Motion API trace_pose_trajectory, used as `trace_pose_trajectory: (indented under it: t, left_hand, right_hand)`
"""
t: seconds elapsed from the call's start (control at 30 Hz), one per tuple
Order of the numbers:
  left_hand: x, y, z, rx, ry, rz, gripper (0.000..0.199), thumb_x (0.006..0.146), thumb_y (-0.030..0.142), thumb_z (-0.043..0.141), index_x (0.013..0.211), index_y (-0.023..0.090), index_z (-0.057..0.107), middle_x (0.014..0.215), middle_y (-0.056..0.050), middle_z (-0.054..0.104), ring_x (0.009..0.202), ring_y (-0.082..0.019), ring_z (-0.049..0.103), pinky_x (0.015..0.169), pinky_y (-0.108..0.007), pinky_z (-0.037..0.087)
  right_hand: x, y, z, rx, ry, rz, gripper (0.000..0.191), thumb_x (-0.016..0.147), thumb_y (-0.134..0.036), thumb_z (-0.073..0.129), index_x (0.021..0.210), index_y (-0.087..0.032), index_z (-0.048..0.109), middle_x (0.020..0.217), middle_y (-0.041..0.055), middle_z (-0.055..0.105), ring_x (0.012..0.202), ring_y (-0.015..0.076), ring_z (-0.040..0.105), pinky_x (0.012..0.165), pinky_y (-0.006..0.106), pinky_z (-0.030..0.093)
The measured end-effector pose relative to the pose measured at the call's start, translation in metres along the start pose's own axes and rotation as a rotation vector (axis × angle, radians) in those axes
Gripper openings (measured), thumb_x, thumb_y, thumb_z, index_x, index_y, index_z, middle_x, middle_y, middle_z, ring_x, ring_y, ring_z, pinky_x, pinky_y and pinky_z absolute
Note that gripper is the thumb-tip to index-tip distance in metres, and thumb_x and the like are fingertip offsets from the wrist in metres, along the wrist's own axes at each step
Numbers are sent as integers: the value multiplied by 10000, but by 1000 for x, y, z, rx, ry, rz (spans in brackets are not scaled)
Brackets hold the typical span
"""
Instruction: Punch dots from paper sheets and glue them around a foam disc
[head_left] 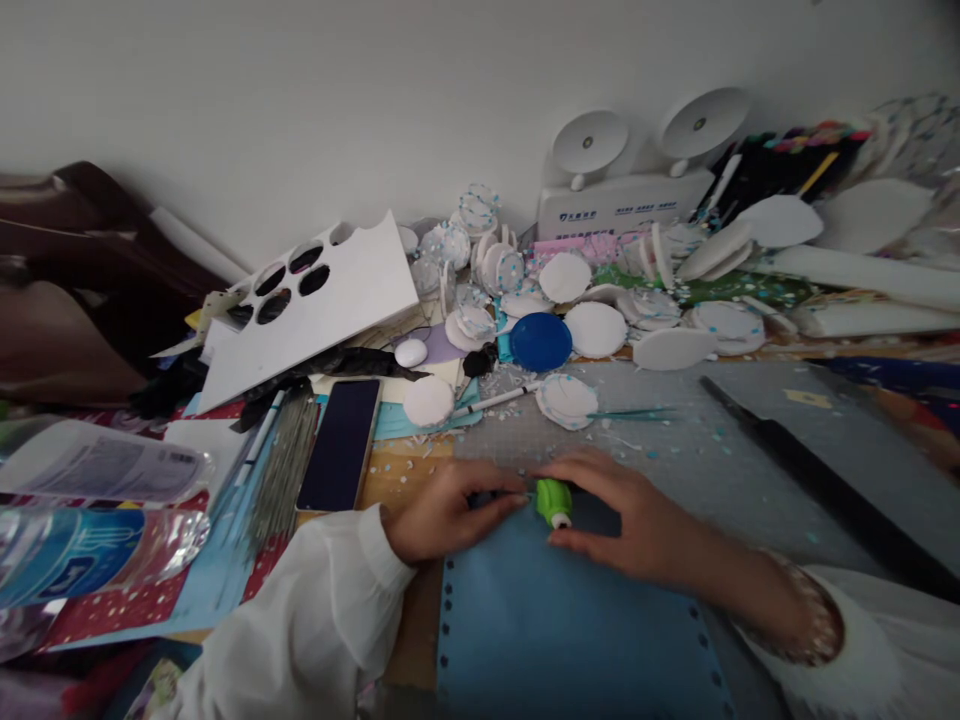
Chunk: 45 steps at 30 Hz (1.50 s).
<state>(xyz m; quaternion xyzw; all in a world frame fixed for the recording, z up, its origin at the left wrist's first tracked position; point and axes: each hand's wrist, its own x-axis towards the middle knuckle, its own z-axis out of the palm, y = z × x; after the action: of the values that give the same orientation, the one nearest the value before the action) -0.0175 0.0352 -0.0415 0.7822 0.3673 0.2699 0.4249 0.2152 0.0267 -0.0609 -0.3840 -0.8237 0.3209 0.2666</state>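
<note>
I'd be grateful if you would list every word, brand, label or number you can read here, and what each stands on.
None can be read with certainty.
White twin-lamp unit: a small logo and blue characters, too blurred.
Bottle with the blue label: white marks, unreadable.
Bottle with the pale label: a barcode and fine print, too small.

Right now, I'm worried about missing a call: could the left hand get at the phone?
Probably yes: the phone lies near the left hand with nothing on top, though the fingers would first leave the blue sheet.
</note>
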Motion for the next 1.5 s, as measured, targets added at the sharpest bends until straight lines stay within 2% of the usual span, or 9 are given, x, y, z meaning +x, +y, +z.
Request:
trace_pose_trajectory:
  t: [0.1,0.3,0.57,0.73,0.97,1.03,1.2,1.5]
  left_hand:
    - [1,2,-3,-26,-7,-27,168,862,237,607,932,131,717,893,-67,757,797,-156,693,737,-226,527]
    - [1,-3,-8,-22,-7,-100,167,829,256,662,919,133,730,865,-57,757,789,-163,699,734,-224,527]
    - [0,-7,-4,3,47,-24,147,840,215,654,928,137,742,861,-65,763,769,-157,709,709,-207,525]
    - [0,-7,-3,53,83,21,134,834,213,664,908,135,744,834,-66,764,742,-155,709,689,-204,525]
    - [-1,-5,-2,48,69,37,147,862,227,629,942,168,737,882,-56,765,780,-162,713,722,-232,543]
    - [-1,-4,-2,35,74,50,149,869,226,617,939,170,737,871,-52,765,769,-158,712,714,-229,545]
    - [-1,-5,-1,54,73,61,155,873,236,612,940,165,733,864,-55,763,769,-159,709,711,-232,545]
    - [0,-3,0,46,86,65,138,869,211,615,917,151,729,843,-54,761,746,-148,702,690,-224,533]
  right_hand:
    - [0,-4,-3,-11,-7,29,372,762,-323,719,1100,-212,612,1042,86,676,983,246,626,870,405,514]
    - [0,-6,-5,-22,0,47,349,771,-301,703,1091,-206,598,1044,93,670,975,245,626,862,395,506]
    - [-1,-2,-3,-32,-34,16,364,798,-314,676,1135,-207,588,1091,94,660,1029,246,604,905,397,481]
    - [1,-3,-2,-20,-32,55,404,778,-347,696,1144,-205,599,1086,94,669,1011,246,614,891,386,492]
    - [2,-6,-1,-42,-19,45,422,751,-302,728,1144,-213,601,1088,94,671,1024,260,611,892,403,485]
    - [3,-8,-1,-62,-3,24,379,735,-285,741,1084,-208,617,1070,96,672,1020,268,607,881,401,484]
    - [7,-16,-3,-86,17,-8,198,769,-226,685,947,-191,606,922,79,672,871,247,606,794,404,466]
    - [10,-20,-1,-82,83,-53,163,770,-182,653,913,-193,576,869,63,654,825,239,576,768,401,404]
